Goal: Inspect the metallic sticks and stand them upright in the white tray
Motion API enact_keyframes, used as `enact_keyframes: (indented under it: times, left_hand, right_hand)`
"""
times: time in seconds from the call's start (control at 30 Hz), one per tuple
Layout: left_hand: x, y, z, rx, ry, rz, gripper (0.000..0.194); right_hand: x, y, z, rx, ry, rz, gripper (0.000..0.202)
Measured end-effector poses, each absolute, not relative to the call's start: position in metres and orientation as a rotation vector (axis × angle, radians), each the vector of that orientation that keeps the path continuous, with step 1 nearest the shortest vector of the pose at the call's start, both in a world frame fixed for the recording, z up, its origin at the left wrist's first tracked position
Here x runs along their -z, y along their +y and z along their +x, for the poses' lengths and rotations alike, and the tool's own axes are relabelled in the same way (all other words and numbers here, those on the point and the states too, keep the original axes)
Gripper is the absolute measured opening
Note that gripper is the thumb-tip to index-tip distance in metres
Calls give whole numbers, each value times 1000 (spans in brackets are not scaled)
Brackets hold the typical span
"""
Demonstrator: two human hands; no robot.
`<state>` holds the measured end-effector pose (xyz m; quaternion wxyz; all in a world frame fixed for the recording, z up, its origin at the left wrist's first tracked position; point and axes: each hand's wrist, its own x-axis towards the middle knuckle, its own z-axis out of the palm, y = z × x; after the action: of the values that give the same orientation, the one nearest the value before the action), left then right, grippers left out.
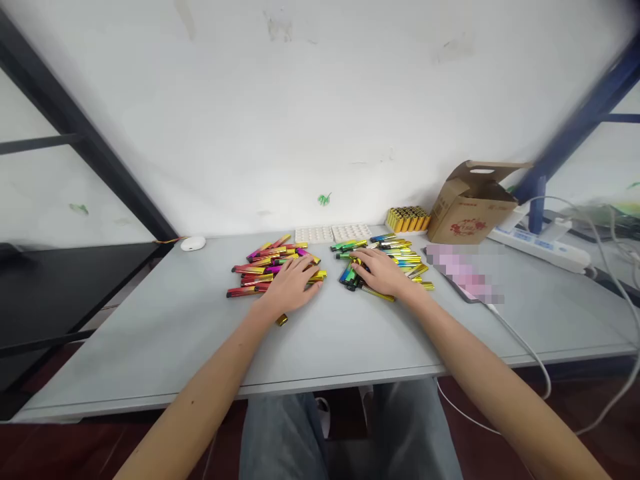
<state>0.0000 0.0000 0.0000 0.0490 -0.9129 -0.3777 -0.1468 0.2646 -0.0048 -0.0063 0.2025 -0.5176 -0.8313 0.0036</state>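
My left hand (pixel 293 285) lies palm down over the right side of a pile of shiny red, yellow and purple lighters (pixel 255 270), fingers spread. One gold-ended lighter (pixel 283 321) pokes out below that wrist. On the other pile, of green, blue and gold lighters (pixel 403 257), rests my right hand (pixel 379 270), its fingers stretched over the black-tipped ends and its thumb apart. What lies under both palms is hidden. Behind the piles, two white trays with small round holes (pixel 314 235) stand side by side against the wall.
A tray of upright yellow lighters (pixel 407 220) stands at the back right, beside an open cardboard box (pixel 465 210). Farther right are a plugged-in phone (pixel 457 270), a white power strip (pixel 543 248) and loose cables. A white earbud case (pixel 193 243) sits at the back left.
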Motion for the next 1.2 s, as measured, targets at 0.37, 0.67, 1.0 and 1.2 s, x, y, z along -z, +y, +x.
enact_keyframes:
  times: [0.37,0.67,1.0,1.2]
  left_hand:
    - [0,-1,-1,460,-1139,-2788,37]
    - [3,2,-2,459,-1129,-2788,37]
    - [3,0,-2,409,-1182,-2811,41]
    - [3,0,-2,462,-1191,-2835,39]
  right_hand:
    - [5,-5,265,-32,-2329,-1465,46]
    - [5,-6,263,-13,-2307,-1456,43]
    - [0,4,282,217,-1923,-1432,36]
    - [2,6,288,193,-1924,-1430,29]
